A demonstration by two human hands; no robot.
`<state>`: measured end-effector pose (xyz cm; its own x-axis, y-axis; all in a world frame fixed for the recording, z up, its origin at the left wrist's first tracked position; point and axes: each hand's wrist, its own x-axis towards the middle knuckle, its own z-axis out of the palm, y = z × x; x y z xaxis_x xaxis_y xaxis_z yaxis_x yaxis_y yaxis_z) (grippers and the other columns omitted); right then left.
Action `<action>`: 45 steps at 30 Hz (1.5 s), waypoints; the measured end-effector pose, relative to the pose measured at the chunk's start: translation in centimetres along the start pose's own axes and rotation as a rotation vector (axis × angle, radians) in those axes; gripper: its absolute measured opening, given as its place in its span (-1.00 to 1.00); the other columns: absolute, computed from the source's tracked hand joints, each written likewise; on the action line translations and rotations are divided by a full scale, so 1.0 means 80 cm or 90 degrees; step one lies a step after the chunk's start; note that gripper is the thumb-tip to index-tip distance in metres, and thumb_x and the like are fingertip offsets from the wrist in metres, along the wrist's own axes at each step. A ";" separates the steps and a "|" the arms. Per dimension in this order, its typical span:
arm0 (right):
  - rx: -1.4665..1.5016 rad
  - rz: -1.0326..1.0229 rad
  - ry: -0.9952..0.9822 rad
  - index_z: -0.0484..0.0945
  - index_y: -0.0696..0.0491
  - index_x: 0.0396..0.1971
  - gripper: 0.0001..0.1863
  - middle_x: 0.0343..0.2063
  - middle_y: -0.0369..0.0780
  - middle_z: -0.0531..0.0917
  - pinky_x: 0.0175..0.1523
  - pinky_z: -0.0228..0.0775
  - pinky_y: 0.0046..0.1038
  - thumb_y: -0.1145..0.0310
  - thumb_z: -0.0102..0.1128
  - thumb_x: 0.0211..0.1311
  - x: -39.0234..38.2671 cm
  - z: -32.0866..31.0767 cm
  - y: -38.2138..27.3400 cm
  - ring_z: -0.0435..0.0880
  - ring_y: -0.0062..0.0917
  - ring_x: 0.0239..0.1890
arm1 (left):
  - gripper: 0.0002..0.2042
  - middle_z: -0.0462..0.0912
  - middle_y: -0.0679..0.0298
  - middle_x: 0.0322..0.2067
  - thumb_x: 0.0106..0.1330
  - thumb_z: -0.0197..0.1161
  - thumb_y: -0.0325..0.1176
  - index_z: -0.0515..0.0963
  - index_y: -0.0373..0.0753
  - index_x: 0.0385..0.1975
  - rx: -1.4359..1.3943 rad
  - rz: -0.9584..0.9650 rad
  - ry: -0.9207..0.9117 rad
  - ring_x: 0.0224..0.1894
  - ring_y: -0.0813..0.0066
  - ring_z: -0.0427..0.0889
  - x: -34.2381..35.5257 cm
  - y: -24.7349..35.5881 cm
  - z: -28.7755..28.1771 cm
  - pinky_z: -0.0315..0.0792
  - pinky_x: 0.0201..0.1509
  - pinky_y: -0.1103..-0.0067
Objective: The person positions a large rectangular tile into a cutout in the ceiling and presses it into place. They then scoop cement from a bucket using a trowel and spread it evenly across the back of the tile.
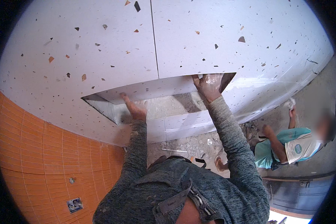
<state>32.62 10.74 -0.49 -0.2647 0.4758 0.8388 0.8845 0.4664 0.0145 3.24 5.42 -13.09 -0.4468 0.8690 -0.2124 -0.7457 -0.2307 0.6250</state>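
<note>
In front of me is a speckled white terrazzo-look tiled wall [123, 48] with a long recessed opening. A speckled tile strip [164, 87] lines the opening's far inner side, and rough grey cement [171, 104] shows below it. My left hand [136, 109] reaches into the opening near its left end, fingers stretched out against or close to the strip. At the right end, my right hand [210, 88] is inside too, thumb apart, with a shiny patch over its back. The opening's upper edge hides its fingertips. I see nothing gripped in either hand.
Orange tiling [59, 160] with an open electrical box [75, 205] covers the left wall. At the right, a person [293, 147] sits low, holding something whitish [289, 103]. Rubble and a thin white strip [174, 150] lie on the floor [198, 143] below the opening.
</note>
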 end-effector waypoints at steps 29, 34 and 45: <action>0.105 -0.008 0.075 0.59 0.17 -0.05 -0.43 -0.18 -0.02 0.64 0.26 0.20 0.03 0.11 0.50 0.01 -0.017 -0.012 0.034 0.59 -0.08 -0.05 | 0.01 -0.03 0.24 0.48 0.16 0.08 0.53 0.01 -0.01 0.49 -0.103 0.015 0.045 0.49 0.20 -0.05 0.006 -0.007 -0.008 -0.16 0.52 0.10; -0.023 -0.009 0.125 0.62 0.12 -0.14 -0.44 -0.11 -0.04 0.59 0.32 0.01 0.10 -0.08 0.42 0.08 0.001 -0.044 0.006 0.47 -0.07 0.09 | 0.05 0.03 0.18 0.46 0.16 0.07 0.53 0.03 -0.13 0.48 -0.147 -0.020 -0.016 0.47 0.13 0.01 -0.001 -0.003 -0.008 -0.12 0.53 0.15; 0.032 -0.022 0.134 0.56 0.04 -0.49 -0.59 -0.49 -0.23 0.54 0.12 0.23 -0.10 -0.01 0.48 0.09 -0.013 -0.046 0.018 0.50 -0.30 -0.30 | -0.04 -0.03 0.07 0.46 0.27 0.05 0.43 -0.05 -0.08 0.50 -0.003 0.090 0.019 0.46 0.04 0.03 -0.025 0.000 0.014 -0.01 0.47 0.01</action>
<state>35.58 8.14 0.67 -0.2040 0.2951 0.9334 0.8547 0.5186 0.0229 4.67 4.14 -11.79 -0.5617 0.8145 -0.1452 -0.6772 -0.3518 0.6463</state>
